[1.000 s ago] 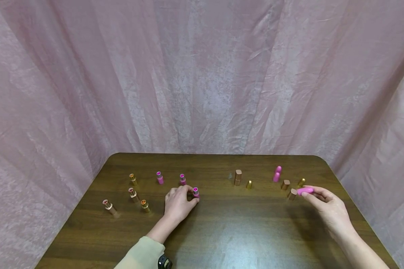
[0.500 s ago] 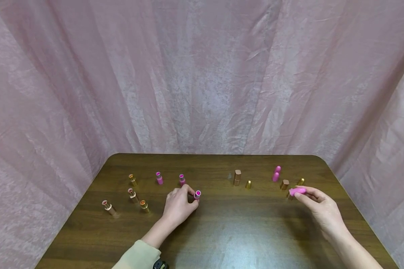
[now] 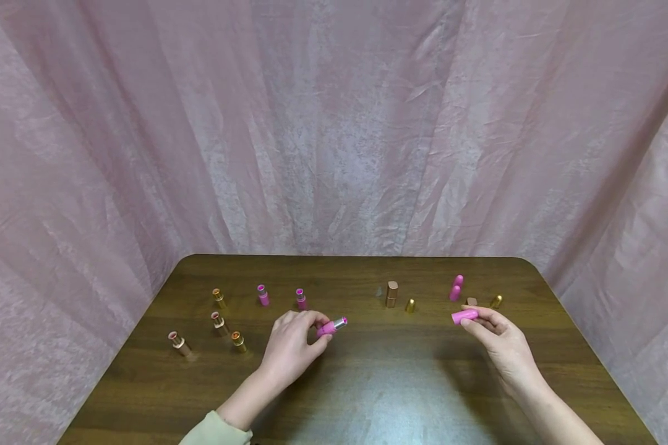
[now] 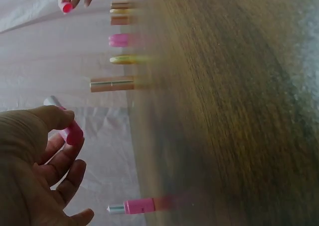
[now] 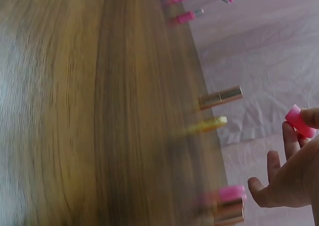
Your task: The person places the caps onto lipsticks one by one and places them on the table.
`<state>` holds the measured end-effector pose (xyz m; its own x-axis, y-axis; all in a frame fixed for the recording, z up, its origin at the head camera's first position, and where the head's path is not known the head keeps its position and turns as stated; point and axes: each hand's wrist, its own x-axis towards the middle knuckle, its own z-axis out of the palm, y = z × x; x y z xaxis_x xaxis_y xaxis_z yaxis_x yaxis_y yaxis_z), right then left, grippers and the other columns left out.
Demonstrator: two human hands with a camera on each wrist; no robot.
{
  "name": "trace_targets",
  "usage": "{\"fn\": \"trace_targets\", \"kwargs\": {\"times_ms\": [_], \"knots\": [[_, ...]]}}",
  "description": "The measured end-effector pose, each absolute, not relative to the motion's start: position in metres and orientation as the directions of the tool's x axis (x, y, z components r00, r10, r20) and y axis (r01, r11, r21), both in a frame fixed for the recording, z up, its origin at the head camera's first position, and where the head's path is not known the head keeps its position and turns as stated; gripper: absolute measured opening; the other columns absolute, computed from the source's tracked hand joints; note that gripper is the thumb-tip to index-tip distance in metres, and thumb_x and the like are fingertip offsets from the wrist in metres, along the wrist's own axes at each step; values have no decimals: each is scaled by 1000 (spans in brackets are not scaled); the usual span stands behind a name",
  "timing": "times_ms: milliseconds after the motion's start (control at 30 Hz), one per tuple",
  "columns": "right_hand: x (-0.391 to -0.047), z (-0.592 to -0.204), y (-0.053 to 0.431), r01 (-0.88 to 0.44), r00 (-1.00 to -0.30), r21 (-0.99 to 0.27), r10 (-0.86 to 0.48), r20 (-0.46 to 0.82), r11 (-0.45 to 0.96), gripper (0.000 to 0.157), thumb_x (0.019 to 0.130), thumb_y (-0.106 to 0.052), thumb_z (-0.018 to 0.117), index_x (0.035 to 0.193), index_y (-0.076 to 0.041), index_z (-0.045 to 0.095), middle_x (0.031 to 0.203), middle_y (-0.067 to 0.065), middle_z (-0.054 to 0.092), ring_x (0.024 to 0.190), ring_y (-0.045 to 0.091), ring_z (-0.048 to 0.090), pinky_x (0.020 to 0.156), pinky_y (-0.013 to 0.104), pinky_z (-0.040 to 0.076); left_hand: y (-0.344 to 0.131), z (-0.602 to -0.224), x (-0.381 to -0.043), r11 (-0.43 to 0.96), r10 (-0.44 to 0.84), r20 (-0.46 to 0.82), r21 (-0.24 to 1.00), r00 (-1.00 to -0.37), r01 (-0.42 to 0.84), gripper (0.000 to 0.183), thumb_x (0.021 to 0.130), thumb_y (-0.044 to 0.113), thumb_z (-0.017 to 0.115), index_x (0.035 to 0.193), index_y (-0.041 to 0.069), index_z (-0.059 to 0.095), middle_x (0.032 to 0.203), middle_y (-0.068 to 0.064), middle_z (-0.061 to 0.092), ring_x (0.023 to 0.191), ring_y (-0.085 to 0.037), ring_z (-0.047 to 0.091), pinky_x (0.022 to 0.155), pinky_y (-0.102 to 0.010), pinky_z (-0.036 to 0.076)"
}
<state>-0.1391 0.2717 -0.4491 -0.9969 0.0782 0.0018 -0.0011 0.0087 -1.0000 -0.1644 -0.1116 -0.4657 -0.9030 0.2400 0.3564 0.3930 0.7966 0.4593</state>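
Observation:
Between thumb and fingers, my left hand (image 3: pixel 292 343) pinches an uncapped pink lipstick (image 3: pixel 332 327). The tube is tilted, its silver collar pointing right and away from the palm. My right hand (image 3: pixel 503 349) pinches a pink lipstick cap (image 3: pixel 464 317) lying nearly level, with its open end toward the left. A gap of table separates cap and lipstick. In the left wrist view the held lipstick (image 4: pixel 73 134) shows its pink base between the fingers. The right wrist view has the cap (image 5: pixel 298 120) at the right edge, partly covered by the thumb.
Left of the left hand stand uncapped pink lipsticks (image 3: pixel 263 295), gold ones (image 3: pixel 239 342) and rose-gold ones (image 3: pixel 179 343). At the right are a rose-gold lipstick (image 3: pixel 391 295), gold caps (image 3: pixel 410 305), pink caps (image 3: pixel 454 293) and brown caps (image 3: pixel 471 301). A pink curtain (image 3: pixel 334 154) hangs behind the table (image 3: pixel 367 383).
The left hand has lifted the upright pink lipstick slightly and tipped it to the right. My right hand has carried the pink cap leftward, past the brown caps.

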Motion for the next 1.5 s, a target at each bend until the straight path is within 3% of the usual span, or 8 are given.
{"fn": "trace_targets", "kwargs": {"times_ms": [167,267,433,700,967,1500], "knots": [[-139,-455,255,-32,-998,-999,61,32,-6,32,97,-14,73,125,-2,66,111,0,74,116,8,60,96,20,44,-114,-464,-161,793,267,383,434,-884,427,19,85,27,85,99,28,73,98,14,69,96,-14,59,107,-49,38],[-140,-459,246,-38,-998,-999,45,37,-18,36,96,-11,72,130,0,64,108,0,75,107,9,66,94,20,46,-114,-462,-160,792,284,398,416,-872,448,18,84,28,85,97,29,73,98,13,69,96,-15,60,107,-49,39],[-143,-462,229,-10,-1000,-1000,22,10,-27,41,96,-13,73,132,3,61,107,2,76,106,11,67,95,23,45,-112,-458,-160,789,313,425,382,-850,481,16,86,31,84,99,31,75,98,14,69,96,-15,59,106,-50,39],[-147,-465,208,14,-1000,-1000,6,-14,-14,33,94,-13,75,122,3,66,108,5,76,105,15,68,95,27,46,-103,-448,-160,786,355,415,352,-838,508,16,87,34,83,101,30,76,96,16,68,97,-14,58,108,-50,38],[-148,-467,188,6,-999,-998,-39,-4,-62,44,93,-6,73,132,8,58,108,12,75,106,16,68,95,25,47,-90,-441,-162,783,417,406,295,-813,548,17,87,36,83,101,29,76,99,15,69,97,-15,58,108,-48,39],[-148,-468,165,25,-995,-998,-102,-19,-57,43,92,-8,76,130,6,63,113,16,73,106,17,68,92,29,51,-80,-441,-162,773,441,411,277,-798,570,20,85,35,84,101,27,76,98,13,70,94,-15,58,108,-48,39]]}}
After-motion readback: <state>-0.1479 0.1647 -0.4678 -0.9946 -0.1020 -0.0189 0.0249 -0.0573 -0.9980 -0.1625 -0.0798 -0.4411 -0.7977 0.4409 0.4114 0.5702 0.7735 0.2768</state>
